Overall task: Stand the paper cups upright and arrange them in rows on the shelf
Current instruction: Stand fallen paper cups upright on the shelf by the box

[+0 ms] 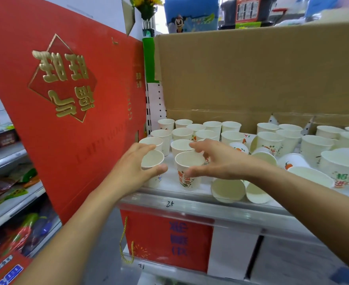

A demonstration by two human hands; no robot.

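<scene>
Several white paper cups with orange and green print stand upright in rows at the shelf's [190, 204] left end. My left hand [136, 169] curls around the front-left cup [152, 160], thumb and fingers on its rim. My right hand [216, 159] wraps the neighbouring front cup [189, 169], fingers over the rim and thumb at its side. Two cups [228, 190] lie on their sides at the front edge, mouths toward me. More cups [313, 149] stand or lie jumbled to the right.
A big red gift box [66, 99] with gold characters leans at the left of the shelf. A brown cardboard sheet [251, 75] forms the back wall. Another red box [165, 239] sits on the shelf below. Snack packets fill the shelves at far left.
</scene>
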